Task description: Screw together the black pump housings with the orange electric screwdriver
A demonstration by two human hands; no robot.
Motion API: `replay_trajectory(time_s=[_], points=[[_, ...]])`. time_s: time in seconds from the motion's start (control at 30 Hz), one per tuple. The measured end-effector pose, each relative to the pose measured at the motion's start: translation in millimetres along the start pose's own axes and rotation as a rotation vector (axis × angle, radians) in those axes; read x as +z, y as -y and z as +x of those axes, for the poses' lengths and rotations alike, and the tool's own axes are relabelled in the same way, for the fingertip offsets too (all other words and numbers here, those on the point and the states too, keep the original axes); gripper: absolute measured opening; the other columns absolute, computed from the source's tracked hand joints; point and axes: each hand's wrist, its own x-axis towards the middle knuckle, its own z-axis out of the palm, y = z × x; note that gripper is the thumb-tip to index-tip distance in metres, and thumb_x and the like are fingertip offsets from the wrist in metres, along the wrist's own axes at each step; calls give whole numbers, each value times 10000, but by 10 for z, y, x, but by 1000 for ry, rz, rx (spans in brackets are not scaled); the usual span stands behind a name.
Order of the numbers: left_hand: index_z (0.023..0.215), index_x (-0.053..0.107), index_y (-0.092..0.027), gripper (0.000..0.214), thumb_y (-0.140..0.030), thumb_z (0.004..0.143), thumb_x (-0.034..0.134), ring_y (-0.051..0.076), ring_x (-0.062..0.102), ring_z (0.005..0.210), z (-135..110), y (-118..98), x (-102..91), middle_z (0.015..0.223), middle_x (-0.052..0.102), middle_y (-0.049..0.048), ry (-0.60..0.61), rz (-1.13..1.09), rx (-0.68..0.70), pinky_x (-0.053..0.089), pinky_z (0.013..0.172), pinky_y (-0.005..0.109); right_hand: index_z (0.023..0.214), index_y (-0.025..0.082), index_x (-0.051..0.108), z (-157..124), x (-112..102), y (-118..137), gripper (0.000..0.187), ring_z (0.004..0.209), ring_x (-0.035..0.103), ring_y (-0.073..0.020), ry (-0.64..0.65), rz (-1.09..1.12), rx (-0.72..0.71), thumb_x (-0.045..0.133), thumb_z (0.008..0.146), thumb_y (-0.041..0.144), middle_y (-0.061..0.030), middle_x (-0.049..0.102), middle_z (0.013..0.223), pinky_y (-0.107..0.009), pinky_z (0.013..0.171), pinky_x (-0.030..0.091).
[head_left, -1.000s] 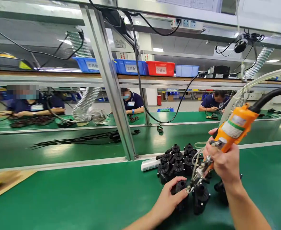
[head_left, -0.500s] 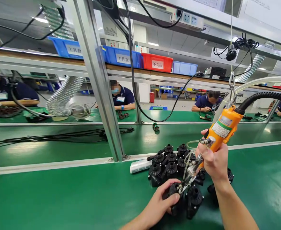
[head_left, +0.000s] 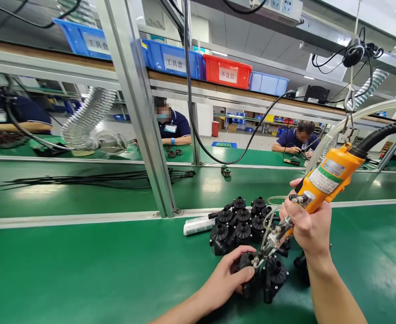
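Observation:
My right hand [head_left: 308, 225] is wrapped round an orange powered screwdriver [head_left: 329, 177] that hangs from a black hose. Its metal tip [head_left: 259, 258] points down and left onto a black plastic part [head_left: 246, 263]. My left hand [head_left: 227, 274] grips that part from the left and holds it on the green bench [head_left: 83, 270]. Several more black parts of the same kind [head_left: 241, 222] are clustered just behind it, and one [head_left: 273, 272] stands to its right.
A white tube-shaped object [head_left: 198, 225] lies left of the cluster. A slanted aluminium post [head_left: 140, 117] rises from the rail behind. Beyond it runs a green belt with black cables [head_left: 93, 178]. Other people sit at the far bench. Blue and red bins [head_left: 228, 72] line the shelf.
The view has shifted slightly. Both hands stay on the same black part, and the screwdriver body has tilted a little more to the right, its tip still on the part.

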Motion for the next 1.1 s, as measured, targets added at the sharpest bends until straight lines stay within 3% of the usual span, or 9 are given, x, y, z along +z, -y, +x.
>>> replay_trajectory(time_s=[0.27,0.53,0.7,0.77,0.83,0.93,1.0,1.1], points=[[1259,668,-213,559,-507,817,843,129,499,690,7,15,31,786,565,-46,12,-7,25,491,567,200,902,246,567,-20,284,33,333,481,432,-106,12,-74,11,794,672,324,77,509,602,-250,458,439],[1285,671,-227,609,-566,813,854,136,510,701,-5,56,41,798,559,-47,-12,-10,46,505,578,216,900,233,577,-41,320,-52,341,490,446,-107,49,-76,32,809,665,318,81,514,597,-251,478,456],[1357,638,-239,699,-637,818,837,190,591,805,18,176,-22,912,637,9,-5,0,18,524,634,262,924,228,561,-43,347,-101,364,496,435,-97,40,-30,68,824,684,303,92,502,597,-235,476,432],[1423,595,-269,779,-652,796,854,215,624,899,22,249,-86,1077,664,44,12,-31,51,540,688,287,955,219,583,-11,305,-80,387,497,452,-96,3,-19,46,834,670,293,89,526,616,-232,473,437],[1499,522,-306,964,-594,689,959,229,641,975,9,300,-146,1266,644,73,98,-71,82,545,749,307,985,207,612,30,212,-5,413,500,474,-94,-90,-8,-12,839,644,257,78,555,653,-228,469,439],[1581,383,-349,1222,-428,567,1060,198,666,917,-36,314,-168,1409,599,107,244,-70,63,525,740,292,1018,203,634,72,-6,207,421,504,489,-94,-243,97,-113,843,655,243,65,567,697,-226,466,434],[1596,324,-364,1226,-402,605,1044,182,674,884,-64,302,-128,1443,582,126,265,-36,44,503,688,260,1051,213,642,69,-159,368,410,484,461,-94,-288,224,-152,838,700,291,72,546,675,-224,452,415],[1579,317,-371,1181,-403,632,1022,227,685,994,-76,296,-36,1517,504,139,243,14,59,504,664,238,1092,226,649,19,-290,515,448,466,394,-87,-255,370,-171,852,721,372,87,503,632,-210,442,385]])
